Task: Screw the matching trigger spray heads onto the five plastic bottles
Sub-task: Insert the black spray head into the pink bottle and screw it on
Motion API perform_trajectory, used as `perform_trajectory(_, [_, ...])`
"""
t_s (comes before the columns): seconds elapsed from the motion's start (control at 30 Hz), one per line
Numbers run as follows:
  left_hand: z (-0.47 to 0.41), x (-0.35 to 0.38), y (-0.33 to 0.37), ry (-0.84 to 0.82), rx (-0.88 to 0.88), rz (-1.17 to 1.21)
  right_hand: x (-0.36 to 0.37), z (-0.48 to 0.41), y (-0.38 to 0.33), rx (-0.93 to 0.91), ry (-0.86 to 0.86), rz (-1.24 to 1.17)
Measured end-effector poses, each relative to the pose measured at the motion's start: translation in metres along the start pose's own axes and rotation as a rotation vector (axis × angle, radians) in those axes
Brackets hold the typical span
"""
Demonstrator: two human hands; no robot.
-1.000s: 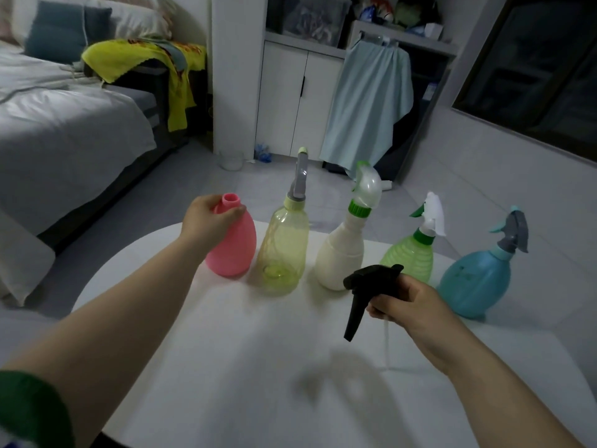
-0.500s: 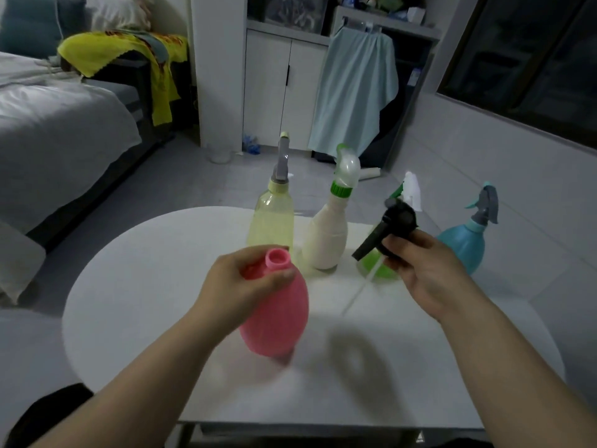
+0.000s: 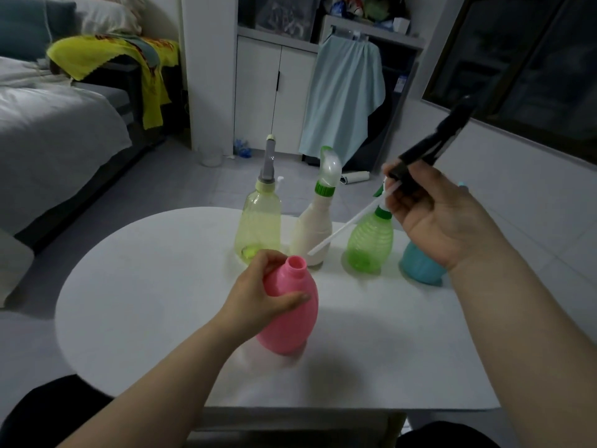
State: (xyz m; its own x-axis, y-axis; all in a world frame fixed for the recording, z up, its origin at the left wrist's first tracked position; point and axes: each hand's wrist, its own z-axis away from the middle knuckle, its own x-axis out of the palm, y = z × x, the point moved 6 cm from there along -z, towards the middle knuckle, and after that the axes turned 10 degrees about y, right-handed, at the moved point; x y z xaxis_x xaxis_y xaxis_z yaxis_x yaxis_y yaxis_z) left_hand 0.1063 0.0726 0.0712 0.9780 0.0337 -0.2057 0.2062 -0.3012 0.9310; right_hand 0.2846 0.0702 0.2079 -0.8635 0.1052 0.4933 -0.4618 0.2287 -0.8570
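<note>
On a white counter (image 3: 145, 286) beside a bed (image 3: 48, 124): four capped bottles (image 3: 258, 218) in a row, right hand (image 3: 442, 218) hiding the blue one, grip pinching one black spray head (image 3: 433, 147); left hand (image 3: 258, 295) clasping one open pink bottle (image 3: 290, 318) nearer the front edge

One head-worn wide-angle view looks forward and down from above the near edge of the round white table (image 3: 129, 302). Both forearms enter from the bottom corners, so the near edge sits close beneath the lens. The far edge lies mid-frame, with floor, bed (image 3: 48, 124) and cupboard (image 3: 274, 92) beyond, lines bowed by the lens
</note>
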Motion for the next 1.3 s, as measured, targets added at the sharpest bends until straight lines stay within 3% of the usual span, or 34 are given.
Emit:
perform_trajectory(0.43, [0.002,0.0,-0.005,-0.024,0.035,-0.012,0.02,0.005,0.074,-0.078,0.051,0.534])
perform_trajectory(0.63, [0.004,-0.003,-0.003,-0.012,0.04,0.002,0.016,0.021,0.103,-0.137,-0.014,0.773])
perform_trajectory(0.93, [0.003,-0.002,-0.005,-0.024,0.029,0.057,0.012,0.03,0.113,-0.169,-0.034,0.831])
perform_trajectory(1.13, [0.004,-0.004,-0.005,-0.017,0.058,0.1,-0.001,0.031,0.102,-0.004,-0.081,0.844])
perform_trajectory(1.3, [0.003,-0.003,-0.009,-0.009,0.03,0.104,0.014,0.024,0.056,-0.174,-0.233,1.011])
